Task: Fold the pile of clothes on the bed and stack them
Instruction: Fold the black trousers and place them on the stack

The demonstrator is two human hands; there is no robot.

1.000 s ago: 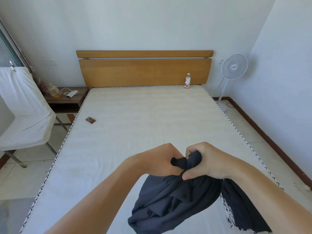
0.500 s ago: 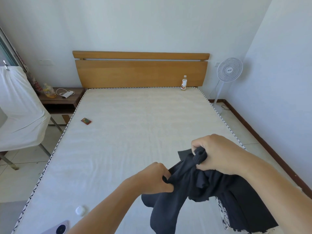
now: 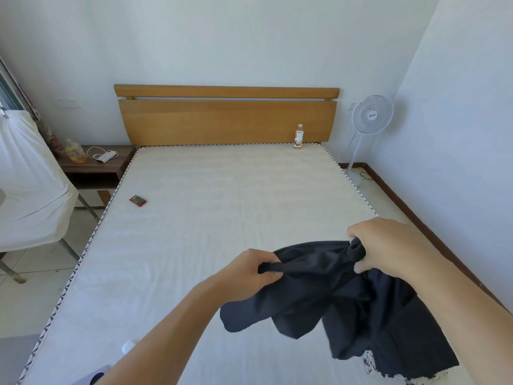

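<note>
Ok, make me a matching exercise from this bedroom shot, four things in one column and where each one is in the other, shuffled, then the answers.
Things:
1. dark garment
2. bottle
3. fan
4. small red packet

Places:
A. on the floor in the right corner
B. on the mattress near its left edge
C. held up between the left hand and right hand
D. against the headboard

Pairs: 1-C, 2-D, 3-A, 4-B

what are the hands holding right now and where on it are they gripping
Both hold one dark garment above the bed. The left hand pinches its upper edge; the right hand grips a bunched part of that edge.
</note>
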